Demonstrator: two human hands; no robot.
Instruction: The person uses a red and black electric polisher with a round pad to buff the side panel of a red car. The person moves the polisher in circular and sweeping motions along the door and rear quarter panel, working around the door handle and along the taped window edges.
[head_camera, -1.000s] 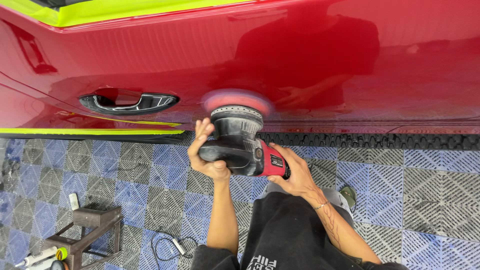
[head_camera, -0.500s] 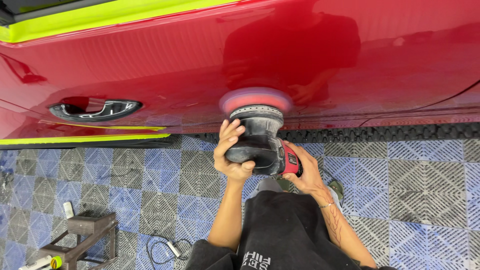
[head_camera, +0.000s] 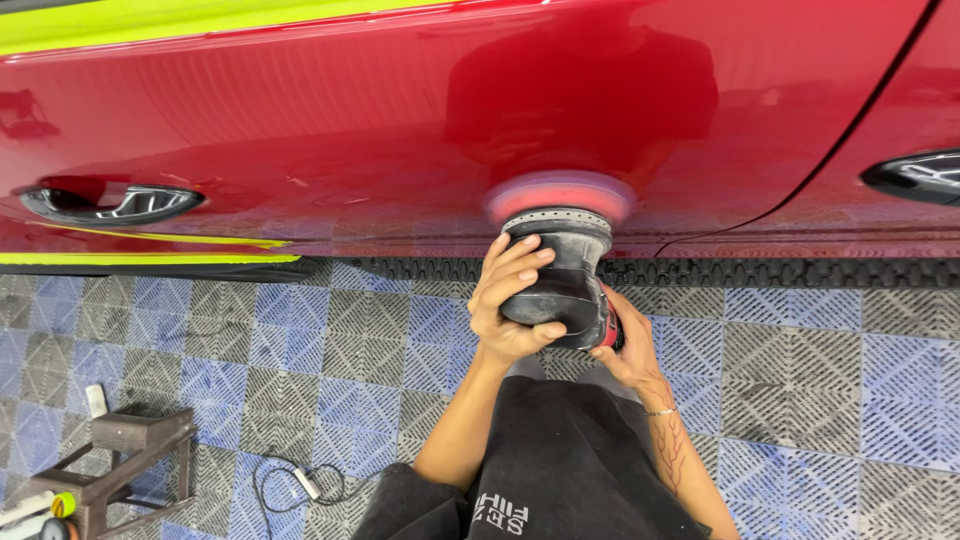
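Head view: my left hand (head_camera: 512, 300) and right hand (head_camera: 628, 345) wrap fingers tight around black-red polisher (head_camera: 560, 285), blurred pad (head_camera: 560, 198) on red door (head_camera: 400, 130); door gap (head_camera: 840, 150) near right, tiled floor (head_camera: 800, 380) open.

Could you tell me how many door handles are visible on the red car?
2: one door handle at far left, left of the polisher; a second handle cut off by the right edge. Others may lie out of view.

The polisher's spinning pad (head_camera: 560, 198) is blurred, and its body hides most of the right hand (head_camera: 628, 352).
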